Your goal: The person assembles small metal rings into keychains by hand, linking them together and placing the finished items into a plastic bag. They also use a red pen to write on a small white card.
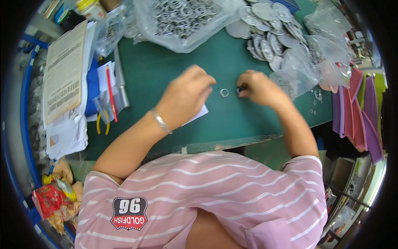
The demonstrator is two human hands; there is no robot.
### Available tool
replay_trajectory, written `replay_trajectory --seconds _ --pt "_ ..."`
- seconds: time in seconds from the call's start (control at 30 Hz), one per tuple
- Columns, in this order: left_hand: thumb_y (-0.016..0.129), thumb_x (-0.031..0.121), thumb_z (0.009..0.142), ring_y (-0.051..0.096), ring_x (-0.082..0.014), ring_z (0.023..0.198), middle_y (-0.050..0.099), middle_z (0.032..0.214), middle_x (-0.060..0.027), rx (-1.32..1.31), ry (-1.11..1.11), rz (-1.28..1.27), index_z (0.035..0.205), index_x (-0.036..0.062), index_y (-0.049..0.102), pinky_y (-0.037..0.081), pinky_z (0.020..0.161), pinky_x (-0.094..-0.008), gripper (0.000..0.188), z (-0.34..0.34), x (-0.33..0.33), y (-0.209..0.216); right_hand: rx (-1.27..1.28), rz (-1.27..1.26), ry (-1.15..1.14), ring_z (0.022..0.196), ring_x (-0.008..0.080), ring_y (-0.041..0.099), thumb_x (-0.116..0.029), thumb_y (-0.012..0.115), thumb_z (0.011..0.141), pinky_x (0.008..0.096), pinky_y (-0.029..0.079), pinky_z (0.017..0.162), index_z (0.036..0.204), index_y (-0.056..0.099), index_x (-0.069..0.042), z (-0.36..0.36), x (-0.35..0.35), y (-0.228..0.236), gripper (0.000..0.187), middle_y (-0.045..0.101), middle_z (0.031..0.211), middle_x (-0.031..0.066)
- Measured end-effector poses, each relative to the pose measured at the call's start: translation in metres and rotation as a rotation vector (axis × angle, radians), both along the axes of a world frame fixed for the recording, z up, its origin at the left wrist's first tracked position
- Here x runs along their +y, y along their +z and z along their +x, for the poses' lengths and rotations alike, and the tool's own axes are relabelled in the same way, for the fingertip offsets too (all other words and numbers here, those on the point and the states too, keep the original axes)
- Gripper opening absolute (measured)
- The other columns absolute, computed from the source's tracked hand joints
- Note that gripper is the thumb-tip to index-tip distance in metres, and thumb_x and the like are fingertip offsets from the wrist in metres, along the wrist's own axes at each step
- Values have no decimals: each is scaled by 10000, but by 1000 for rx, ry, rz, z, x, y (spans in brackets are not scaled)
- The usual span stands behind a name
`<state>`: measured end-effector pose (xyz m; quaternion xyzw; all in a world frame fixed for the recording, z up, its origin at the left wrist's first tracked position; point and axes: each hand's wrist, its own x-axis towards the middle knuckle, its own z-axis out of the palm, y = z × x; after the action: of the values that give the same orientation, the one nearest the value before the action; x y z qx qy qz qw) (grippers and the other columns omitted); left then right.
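A small silver ring [224, 96] lies on the green table [166, 54] between my two hands. My left hand [185, 94] is left of the ring and blurred by motion. Its fingers look partly curled; whether they hold anything does not show. Under that hand's lower edge a piece of white paper [200, 115] sticks out. To the ring's right, my right hand [260, 88] is closed, thumb and fingers pinching a small dark thing [241, 89], too blurred to name.
At the back lies a clear plastic bag [190, 44] full of metal rings. Round metal discs [265, 31] are heaped at the back right, near more plastic bags [299, 68]. A red pencil [111, 93], yellow-handled pliers [99, 123] and papers [62, 70] lie on the left.
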<state>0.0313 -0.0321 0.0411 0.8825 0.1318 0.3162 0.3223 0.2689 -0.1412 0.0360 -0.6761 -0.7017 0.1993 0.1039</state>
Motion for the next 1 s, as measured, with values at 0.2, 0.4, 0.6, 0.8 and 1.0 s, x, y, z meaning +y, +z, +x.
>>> replay_trajectory --seconds 0.2,0.4,0.6,0.8,1.0 --pt "671 38 780 586 -356 805 522 919 -166 298 -81 91 969 14 551 512 710 -423 226 51 -18 -60 218 78 -177 676 295 626 28 702 743 357 494 622 866 630 22 -21 -7 -6 143 630 790 162" --pt "627 0 726 592 -360 701 527 799 -157 213 -66 118 842 19 522 514 610 -432 158 45 -8 -50 343 702 -182 656 213 612 23 709 752 290 487 572 871 671 -16 -42 31 64 131 652 789 102" --pt "651 -25 744 629 -305 742 633 844 -137 -345 308 234 865 6 644 516 652 -351 125 36 38 46 220 1072 -20 699 216 631 -2 697 786 289 492 585 995 667 -24 -49 133 119 213 651 950 134" --pt "608 -2 841 641 -210 873 624 1034 -149 -389 462 31 1091 -48 615 518 756 -281 254 -7 67 82 390 1140 36 767 199 647 45 625 809 275 509 594 1013 663 -29 -82 162 128 220 637 977 118" --pt "568 -55 864 556 -89 822 580 956 -38 -730 608 -659 1099 -15 562 458 713 -219 239 -57 45 10 327 691 248 872 317 667 -40 623 799 374 539 744 1069 623 40 -172 215 91 281 641 994 210"
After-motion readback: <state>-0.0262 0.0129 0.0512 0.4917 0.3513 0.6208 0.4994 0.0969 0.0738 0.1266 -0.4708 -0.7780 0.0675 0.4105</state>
